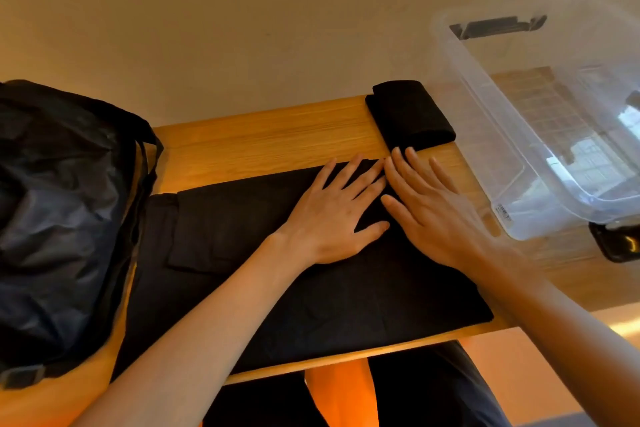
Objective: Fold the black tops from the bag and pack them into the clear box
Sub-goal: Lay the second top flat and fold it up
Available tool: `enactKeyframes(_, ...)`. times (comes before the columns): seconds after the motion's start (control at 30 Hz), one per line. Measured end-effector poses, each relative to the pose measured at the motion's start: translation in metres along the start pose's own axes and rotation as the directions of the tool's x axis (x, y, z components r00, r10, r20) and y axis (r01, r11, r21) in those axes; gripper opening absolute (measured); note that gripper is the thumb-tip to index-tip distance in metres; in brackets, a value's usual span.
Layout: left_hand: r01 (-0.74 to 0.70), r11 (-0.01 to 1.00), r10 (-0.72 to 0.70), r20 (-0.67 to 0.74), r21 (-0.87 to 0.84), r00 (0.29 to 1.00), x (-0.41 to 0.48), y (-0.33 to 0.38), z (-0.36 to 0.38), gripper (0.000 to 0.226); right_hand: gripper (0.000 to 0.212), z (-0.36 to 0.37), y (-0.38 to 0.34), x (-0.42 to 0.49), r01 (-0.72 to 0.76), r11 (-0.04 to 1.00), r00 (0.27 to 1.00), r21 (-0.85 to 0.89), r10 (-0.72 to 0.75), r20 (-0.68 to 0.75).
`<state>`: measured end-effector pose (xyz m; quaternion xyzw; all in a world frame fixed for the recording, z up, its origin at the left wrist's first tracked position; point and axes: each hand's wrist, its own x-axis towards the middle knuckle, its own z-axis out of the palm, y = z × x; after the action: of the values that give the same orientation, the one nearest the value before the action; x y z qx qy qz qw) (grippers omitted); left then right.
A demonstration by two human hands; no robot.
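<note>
Black cloth covered most of the wooden table (270, 135): one black top (277, 288) lay spread flat across the middle of the frame, its near hem running along the table's near edge. It looked partly folded already, with a flap doubled over at centre left, so the flat spread probably served to smooth out creases before the next fold.

Both hands lay palm down on the top's upper right part. The left hand (332, 215) had its fingers (346, 172) straight and fanned apart, thumb out to the side. The right hand (429, 215) lay just beside it, its fingers (398, 177) likewise straight and slightly spread, the tips of the two hands almost meeting at the far edge of the cloth. Neither hand pinched or gripped anything; they only pressed.

A folded top (410, 118) sat in the upper middle of the frame, just beside the clear box (464, 80) at upper right, likely staged for packing. No garment could be seen inside the box. The black bag (59, 201) slumped at the left edge, its contents hidden.
</note>
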<state>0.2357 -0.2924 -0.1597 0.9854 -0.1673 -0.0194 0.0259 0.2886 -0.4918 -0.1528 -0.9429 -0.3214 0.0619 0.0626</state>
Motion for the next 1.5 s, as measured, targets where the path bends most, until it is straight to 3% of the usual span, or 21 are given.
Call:
enactKeyframes(0.13,0.143,0.988,-0.148,-0.093,-0.067,0.985,-0.029,-0.004,-0.005,0.071,0.087,0.002,0.009,0.002,-0.08,0.996,0.994,-0.026,0.082,0.078)
enactKeyframes(0.23,0.267,0.964,-0.267,-0.097,-0.017,0.959,-0.073,-0.014,-0.008,0.073,0.086,-0.011,0.005,-0.005,-0.121,0.991,0.993,-0.059,0.121,0.0)
enactKeyframes(0.33,0.418,0.908,-0.415,-0.084,0.023,0.906,-0.111,-0.028,-0.009,0.074,0.083,-0.023,-0.033,-0.013,-0.016,0.999,0.999,-0.027,0.015,-0.039)
enactKeyframes(0.43,0.59,0.807,-0.588,-0.076,0.005,0.805,-0.144,-0.038,-0.01,0.076,0.081,-0.027,-0.083,-0.014,0.109,0.993,0.994,0.039,-0.109,-0.008)
enactKeyframes(0.53,0.677,0.736,-0.677,-0.064,-0.023,0.734,-0.176,-0.034,-0.005,0.081,0.077,-0.019,-0.131,0.001,0.234,0.969,0.972,0.081,-0.235,0.007)
enactKeyframes(0.67,0.691,0.722,-0.692,-0.039,-0.028,0.721,-0.206,-0.022,0.005,0.086,0.072,0.003,-0.184,0.036,0.323,0.944,0.942,0.061,-0.327,0.078)
enactKeyframes(0.77,0.69,0.724,-0.69,-0.044,-0.015,0.723,-0.219,-0.022,0.008,0.086,0.072,0.018,-0.186,0.046,0.253,0.968,0.956,0.002,-0.25,0.155)
enactKeyframes(1.0,0.703,0.705,-0.708,-0.039,-0.092,0.705,-0.244,-0.018,0.003,0.094,0.076,0.014,-0.176,0.051,0.081,0.993,0.988,-0.09,-0.068,0.14)
enactKeyframes(1.1,0.657,0.751,-0.66,-0.094,-0.064,0.745,-0.248,-0.008,-0.001,0.094,0.072,0.016,-0.213,0.063,0.269,0.962,0.963,-0.045,-0.268,0.041)
enactKeyframes(1.2,0.629,0.776,-0.631,-0.049,-0.049,0.774,-0.255,0.002,0.004,0.094,0.074,0.031,-0.249,0.078,0.513,0.857,0.858,-0.058,-0.509,0.072)
enactKeyframes(1.27,0.614,0.789,-0.615,-0.045,-0.039,0.787,-0.26,0.002,0.008,0.091,0.076,0.037,-0.259,0.09,0.538,0.841,0.841,-0.057,-0.532,0.097)
enactKeyframes(1.5,0.585,0.809,-0.588,-0.058,-0.053,0.807,-0.267,-0.002,0.008,0.086,0.061,0.034,-0.256,0.12,0.467,0.883,0.882,-0.048,-0.461,0.101)
